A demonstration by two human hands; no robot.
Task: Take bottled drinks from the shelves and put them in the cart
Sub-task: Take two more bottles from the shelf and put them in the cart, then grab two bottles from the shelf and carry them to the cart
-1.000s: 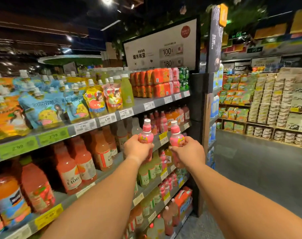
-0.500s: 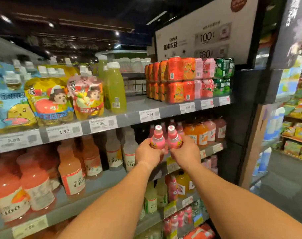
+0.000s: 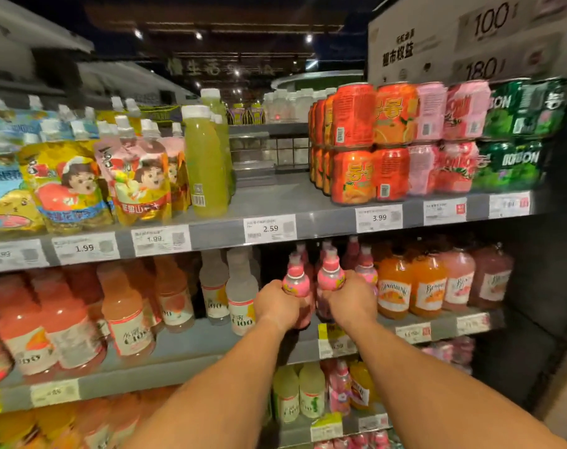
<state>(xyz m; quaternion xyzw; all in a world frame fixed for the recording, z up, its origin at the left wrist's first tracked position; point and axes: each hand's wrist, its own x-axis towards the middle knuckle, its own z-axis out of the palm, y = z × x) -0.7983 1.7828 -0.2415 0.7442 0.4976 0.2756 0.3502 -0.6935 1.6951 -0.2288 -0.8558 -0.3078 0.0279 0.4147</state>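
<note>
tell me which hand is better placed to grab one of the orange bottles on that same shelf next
Right. The right hand is just beside the orange bottles; the left hand is farther away. Both already grip a pink bottle, so one must be freed first.

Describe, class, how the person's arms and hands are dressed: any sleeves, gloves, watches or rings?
Both forearms are bare from the frame's bottom edge to the wrists; no sleeve shows. The left hand and right hand wear no gloves. No watch, band or ring is visible on either wrist or hand.
</note>
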